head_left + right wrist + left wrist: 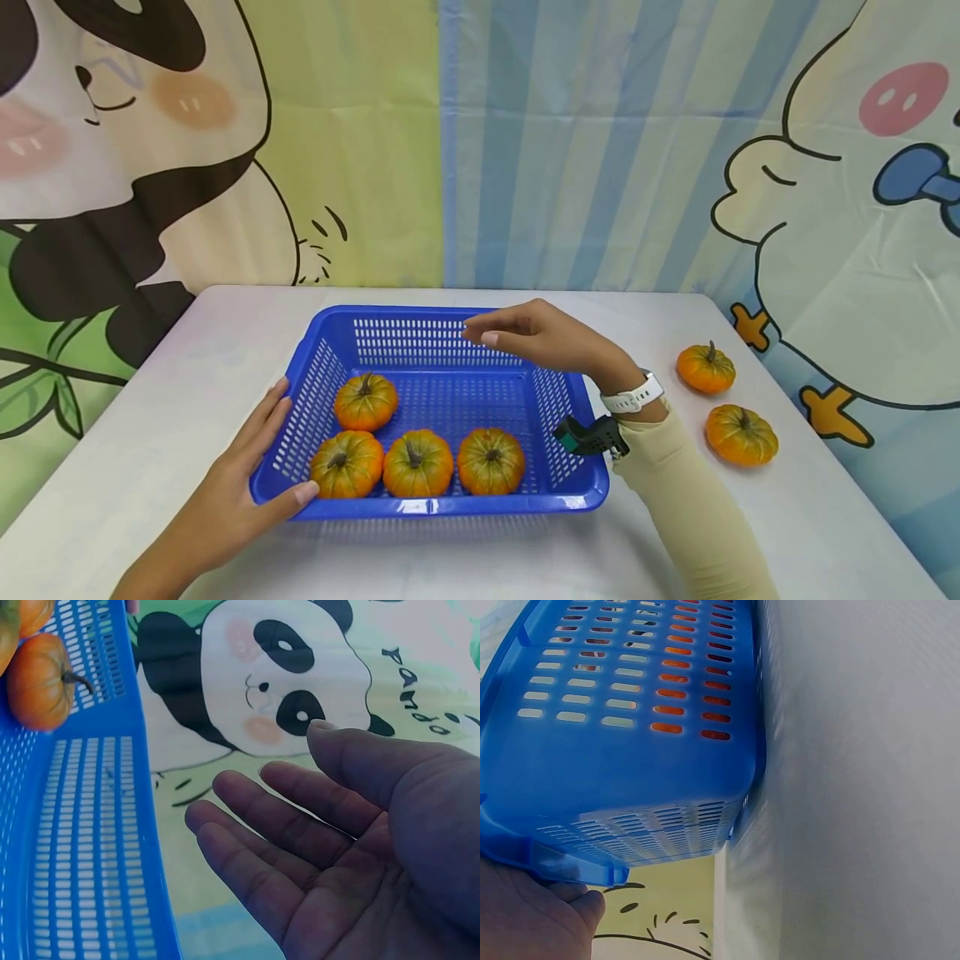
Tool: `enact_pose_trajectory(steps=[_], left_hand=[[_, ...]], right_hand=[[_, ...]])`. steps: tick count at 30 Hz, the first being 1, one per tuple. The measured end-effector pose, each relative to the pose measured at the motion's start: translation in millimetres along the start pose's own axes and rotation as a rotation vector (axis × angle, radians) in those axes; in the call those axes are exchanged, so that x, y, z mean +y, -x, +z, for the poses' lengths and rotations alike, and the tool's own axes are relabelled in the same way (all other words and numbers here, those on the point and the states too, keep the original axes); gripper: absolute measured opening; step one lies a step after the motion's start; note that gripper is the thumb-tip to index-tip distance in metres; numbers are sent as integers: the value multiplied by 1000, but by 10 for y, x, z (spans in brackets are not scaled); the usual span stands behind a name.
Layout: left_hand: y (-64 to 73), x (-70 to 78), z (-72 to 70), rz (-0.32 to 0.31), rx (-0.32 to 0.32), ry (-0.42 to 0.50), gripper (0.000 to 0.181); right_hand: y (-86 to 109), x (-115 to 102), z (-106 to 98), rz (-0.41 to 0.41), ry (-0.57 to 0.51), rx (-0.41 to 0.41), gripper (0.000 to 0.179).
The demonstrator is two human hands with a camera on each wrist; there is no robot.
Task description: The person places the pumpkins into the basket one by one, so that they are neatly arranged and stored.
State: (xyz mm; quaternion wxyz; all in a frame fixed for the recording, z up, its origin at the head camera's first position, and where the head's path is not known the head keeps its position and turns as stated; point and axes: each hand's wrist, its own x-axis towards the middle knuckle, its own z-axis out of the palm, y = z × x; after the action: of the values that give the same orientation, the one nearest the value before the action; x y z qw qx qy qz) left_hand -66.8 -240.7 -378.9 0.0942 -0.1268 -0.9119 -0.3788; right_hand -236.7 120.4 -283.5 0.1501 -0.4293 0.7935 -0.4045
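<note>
A blue plastic basket (450, 504) with slotted walls sits on the table. Several small orange pumpkins (491, 461) lie in its front and left part. My left hand (225, 483) holds the basket's front left corner, thumb over the front rim and fingers along the outer left side; the left wrist view shows the fingertips at the rim's flange. Over the back right part of the basket hovers my right hand (543, 337), its fingers loosely bent. Nothing lies in its palm in the right wrist view, where the basket wall (94, 847) and a pumpkin (41, 682) show beside it.
Two more pumpkins, one farther back (706, 368) and one nearer (742, 435), rest on the white table (187, 350) to the right of the basket. Behind the table hangs a cloth backdrop (570, 150) with cartoon animals. A white watch (633, 396) and a black strap (588, 436) are on my right wrist.
</note>
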Motion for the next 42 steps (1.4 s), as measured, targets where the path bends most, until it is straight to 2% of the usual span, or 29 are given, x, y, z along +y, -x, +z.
enact_pose_trajectory(steps=[11,15,28,38,42], left_hand=[[15,-15,-1,-2,5,5,95],[15,-15,-4,-10,1,8,94],[11,-12,8,4,4,15,94],[2,7,-2,-10,1,10,94],[-2,17,-2,-17,-3,6,94]], right_hand=[[442,171,-136,60,-62,101,37],[584,222,-177,78,-42,153,37],[1076,374,-222,141,27,244,39],[1517,415,-310,334,133,346,43],[1678,431,-366,368,163,370,43]])
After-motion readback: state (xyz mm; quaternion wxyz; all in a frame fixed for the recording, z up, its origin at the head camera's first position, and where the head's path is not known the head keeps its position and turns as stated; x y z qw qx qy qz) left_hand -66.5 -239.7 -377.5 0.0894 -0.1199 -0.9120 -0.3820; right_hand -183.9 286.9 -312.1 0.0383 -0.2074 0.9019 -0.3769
